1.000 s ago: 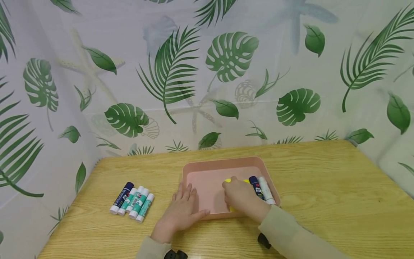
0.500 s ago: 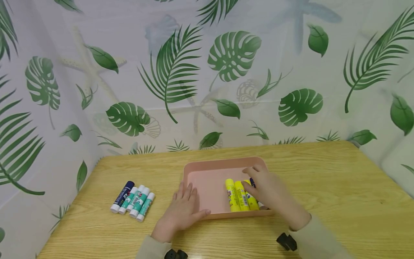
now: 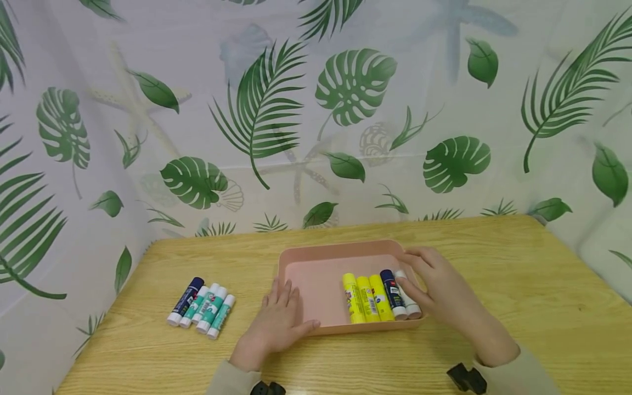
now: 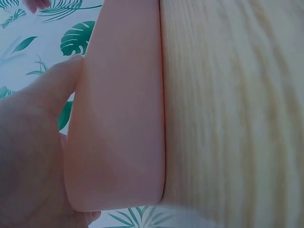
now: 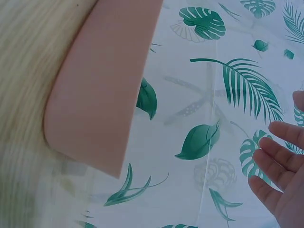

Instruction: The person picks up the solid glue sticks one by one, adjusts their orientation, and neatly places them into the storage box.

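Note:
A shallow pink tray [image 3: 340, 327] sits on the table. Side by side along its right half lie three yellow glue sticks [image 3: 367, 300], a navy glue stick [image 3: 393, 294] and a white glue stick [image 3: 411, 303]. My left hand [image 3: 276, 323] rests on the tray's front left corner with fingers spread; the left wrist view shows the thumb at the rim. Beside the tray's right wall is my right hand [image 3: 446, 288], palm down, its fingers loosely bent over the rim near the white stick. In the right wrist view the fingers [image 5: 275, 161] hold nothing.
Left of the tray, a navy glue stick [image 3: 185, 302] and several teal-and-white glue sticks [image 3: 211, 311] lie together on the wooden table [image 3: 518, 285]. A leaf-patterned cloth [image 3: 301, 126] hangs behind and at the sides.
My right hand has let go of the yellow glue sticks and moved right, across to the tray's right wall, uncovering the sticks. The left hand stays where it was.

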`<move>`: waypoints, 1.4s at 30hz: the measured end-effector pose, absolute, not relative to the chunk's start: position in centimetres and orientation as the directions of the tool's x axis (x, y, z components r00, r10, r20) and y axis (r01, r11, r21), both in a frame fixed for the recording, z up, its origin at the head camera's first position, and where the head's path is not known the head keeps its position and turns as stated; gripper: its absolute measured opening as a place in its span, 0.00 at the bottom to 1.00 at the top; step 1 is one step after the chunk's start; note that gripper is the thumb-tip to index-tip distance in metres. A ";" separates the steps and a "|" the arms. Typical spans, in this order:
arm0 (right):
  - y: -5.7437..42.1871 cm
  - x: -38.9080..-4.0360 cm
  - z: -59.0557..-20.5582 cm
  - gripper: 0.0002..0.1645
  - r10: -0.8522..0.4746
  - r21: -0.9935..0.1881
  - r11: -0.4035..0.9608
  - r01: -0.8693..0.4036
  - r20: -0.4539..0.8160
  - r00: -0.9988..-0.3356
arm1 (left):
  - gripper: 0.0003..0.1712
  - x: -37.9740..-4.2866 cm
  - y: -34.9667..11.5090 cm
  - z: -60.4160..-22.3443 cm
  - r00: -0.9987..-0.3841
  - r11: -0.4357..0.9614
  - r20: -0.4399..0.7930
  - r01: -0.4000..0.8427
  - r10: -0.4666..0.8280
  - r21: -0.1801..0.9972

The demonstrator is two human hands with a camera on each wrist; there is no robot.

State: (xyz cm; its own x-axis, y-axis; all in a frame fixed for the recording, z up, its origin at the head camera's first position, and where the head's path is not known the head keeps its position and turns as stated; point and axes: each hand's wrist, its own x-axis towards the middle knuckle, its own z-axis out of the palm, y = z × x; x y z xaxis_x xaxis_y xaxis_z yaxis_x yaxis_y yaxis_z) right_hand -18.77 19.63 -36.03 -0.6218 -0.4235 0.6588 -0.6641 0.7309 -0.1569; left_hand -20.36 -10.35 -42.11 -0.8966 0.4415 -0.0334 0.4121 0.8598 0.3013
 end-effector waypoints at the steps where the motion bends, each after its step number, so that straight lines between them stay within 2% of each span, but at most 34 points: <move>1: 19.7 -18.7 -36.1 0.28 -0.426 -0.154 0.730 -0.666 0.660 -0.619 | 0.49 -20.3 -10.3 -42.2 -0.896 0.860 -0.038 0.412 0.442 0.301; 4: 20.0 -18.2 -36.1 0.28 -0.431 -0.151 0.734 -0.662 0.648 -0.627 | 0.49 -20.3 -10.2 -42.2 -0.892 0.858 -0.042 0.418 0.449 0.300; 8: 20.4 -17.7 -36.4 0.24 -0.414 -0.206 0.760 -0.617 0.578 -0.703 | 0.49 -20.3 -10.2 -42.1 -0.893 0.861 -0.046 0.416 0.447 0.292; 13: 20.7 -18.2 -37.4 0.29 -0.399 -0.307 0.787 -0.535 0.408 -0.821 | 0.49 -20.2 -10.2 -42.2 -0.895 0.864 -0.051 0.411 0.443 0.291; 18: 20.4 -19.2 -38.7 0.36 -0.410 -0.374 0.797 -0.475 0.243 -0.879 | 0.49 -20.2 -10.1 -42.1 -0.893 0.860 -0.050 0.415 0.448 0.297; 25: 20.1 -20.0 -39.9 0.43 -0.406 -0.418 0.804 -0.422 0.132 -0.904 | 0.48 -20.2 -10.2 -41.8 -0.897 0.864 -0.043 0.410 0.441 0.293; 38: 19.7 -20.6 -41.2 0.47 -0.404 -0.281 0.865 -0.415 0.100 -0.909 | 0.49 -20.3 -10.3 -42.2 -0.897 0.866 -0.033 0.414 0.440 0.278; 42: 19.7 -20.4 -41.4 0.49 -0.383 -0.278 0.879 -0.387 0.069 -0.921 | 0.48 -20.3 -10.3 -42.0 -0.897 0.867 -0.042 0.412 0.440 0.280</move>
